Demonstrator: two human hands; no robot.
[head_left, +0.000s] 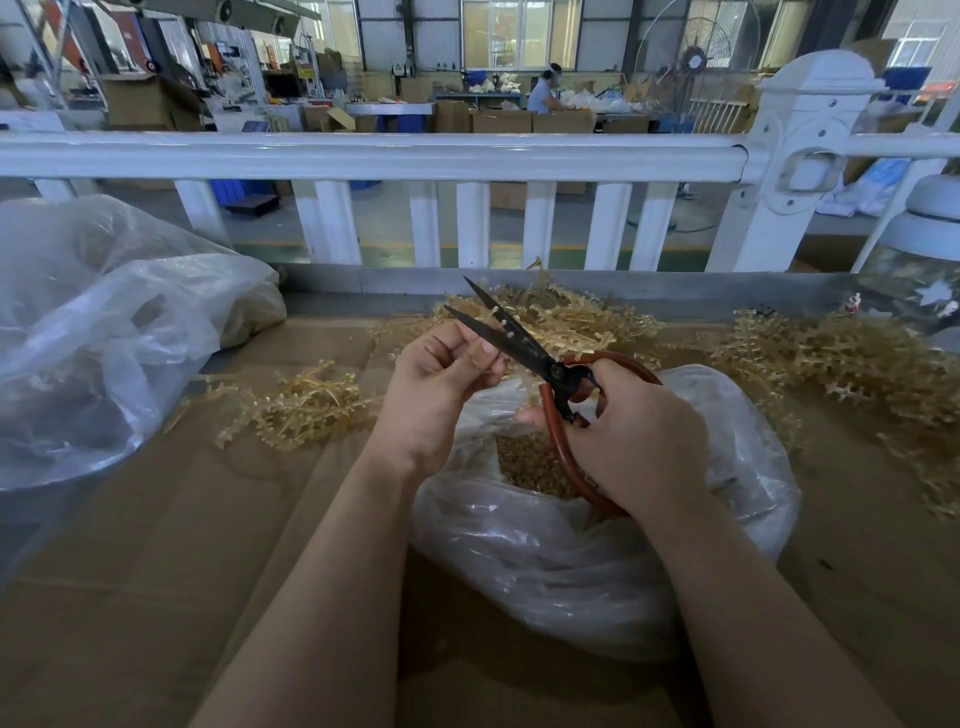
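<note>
At the far left a large crumpled plastic bag (104, 322) is slumped on the cardboard-covered table (156, 597), apparently set aside from the cutting. Just right of it a small heap of golden sprue branches (306, 405) is laid within reach of the left hand (441, 379). That hand is curled, and a thin sprue strip (497, 310) is pinched between thumb and fingertips, so that the strip is fed across the parted blades of the scissors (524, 348). The strip is pale, slender and translucent, with small nubs spaced along it; only a few nubs are seen beyond the dark blade. An open clear bag (597, 545) is placed directly under both hands, probably so that trimmed pieces drop straight in; a layer of small golden cut pieces (535, 462) is seen inside. The rust-red handle loops are gripped by the right hand (639, 436), fingers wrapped through them, ready for a squeeze. Farther right a larger pile of uncut branches (831, 358) is spread along the table edge, seemingly as the waiting stock.
</note>
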